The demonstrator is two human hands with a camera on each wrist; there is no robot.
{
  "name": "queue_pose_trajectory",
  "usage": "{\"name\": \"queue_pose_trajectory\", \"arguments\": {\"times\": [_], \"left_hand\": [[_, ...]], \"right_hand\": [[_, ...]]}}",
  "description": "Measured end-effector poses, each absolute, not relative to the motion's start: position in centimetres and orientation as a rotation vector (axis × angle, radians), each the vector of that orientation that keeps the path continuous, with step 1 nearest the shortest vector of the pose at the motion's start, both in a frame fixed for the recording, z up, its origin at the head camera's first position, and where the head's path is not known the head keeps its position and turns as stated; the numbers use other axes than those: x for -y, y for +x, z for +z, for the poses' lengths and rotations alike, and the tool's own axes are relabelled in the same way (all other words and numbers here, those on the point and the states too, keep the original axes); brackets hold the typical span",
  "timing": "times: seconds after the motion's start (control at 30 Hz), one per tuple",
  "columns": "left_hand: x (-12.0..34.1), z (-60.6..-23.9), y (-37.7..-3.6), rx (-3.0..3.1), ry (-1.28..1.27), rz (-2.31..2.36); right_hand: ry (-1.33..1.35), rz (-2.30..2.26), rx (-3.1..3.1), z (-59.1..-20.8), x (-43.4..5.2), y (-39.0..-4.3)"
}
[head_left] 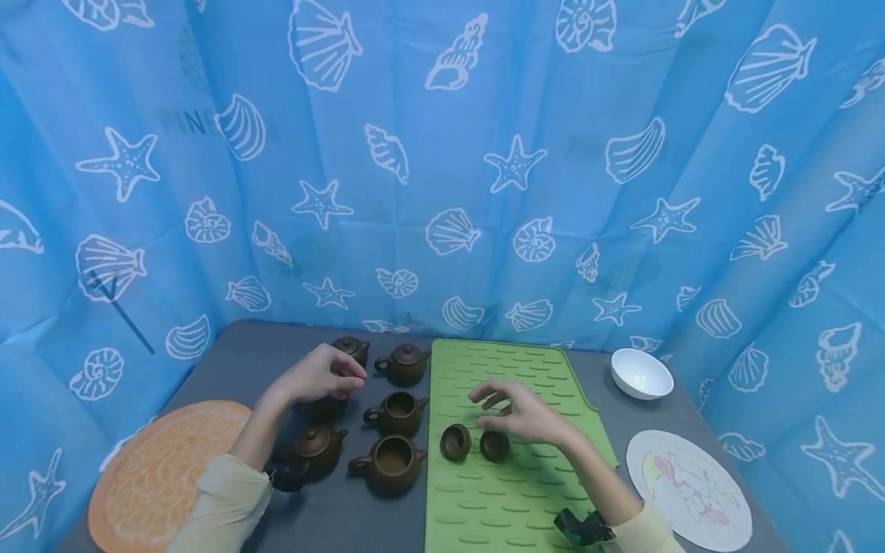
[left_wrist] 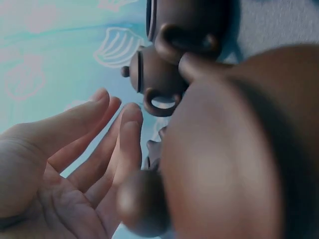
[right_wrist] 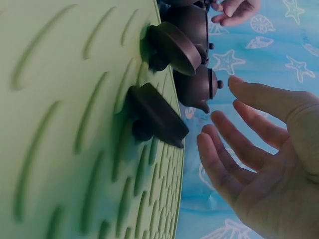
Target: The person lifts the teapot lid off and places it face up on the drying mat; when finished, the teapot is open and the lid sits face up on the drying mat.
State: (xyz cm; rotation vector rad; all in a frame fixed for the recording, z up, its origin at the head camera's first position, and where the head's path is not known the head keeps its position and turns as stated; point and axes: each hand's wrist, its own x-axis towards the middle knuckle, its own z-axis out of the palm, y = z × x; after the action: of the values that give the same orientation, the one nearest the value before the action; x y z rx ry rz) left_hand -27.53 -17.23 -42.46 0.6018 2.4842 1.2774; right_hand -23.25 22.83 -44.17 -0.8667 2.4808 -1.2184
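two small brown lids point(head_left: 475, 443) (round, knobbed) lie upturned under the open, empty right hand point(head_left: 522, 415).

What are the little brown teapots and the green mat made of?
The teapots look like unglazed clay: dull brown, with only a soft sheen and thick walls, though the pictures cannot rule out another material. The two lids on the mat match them. The mat looks like silicone or soft rubber: even matte green, with moulded ridges and a raised rim.

A grey table point(head_left: 608, 415) carries teapots point(head_left: 390, 415), a green mat point(head_left: 512, 491) and a white bowl point(head_left: 641, 374).
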Motion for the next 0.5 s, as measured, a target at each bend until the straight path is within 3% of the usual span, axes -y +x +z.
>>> {"name": "queue_pose_trajectory", "arguments": {"times": [0.5], "left_hand": [[16.3,-40.8,-31.6,-2.478,0.521,1.195]], "right_hand": [[-0.821,-1.341,-2.48,-42.3,-16.3,-28.7]]}}
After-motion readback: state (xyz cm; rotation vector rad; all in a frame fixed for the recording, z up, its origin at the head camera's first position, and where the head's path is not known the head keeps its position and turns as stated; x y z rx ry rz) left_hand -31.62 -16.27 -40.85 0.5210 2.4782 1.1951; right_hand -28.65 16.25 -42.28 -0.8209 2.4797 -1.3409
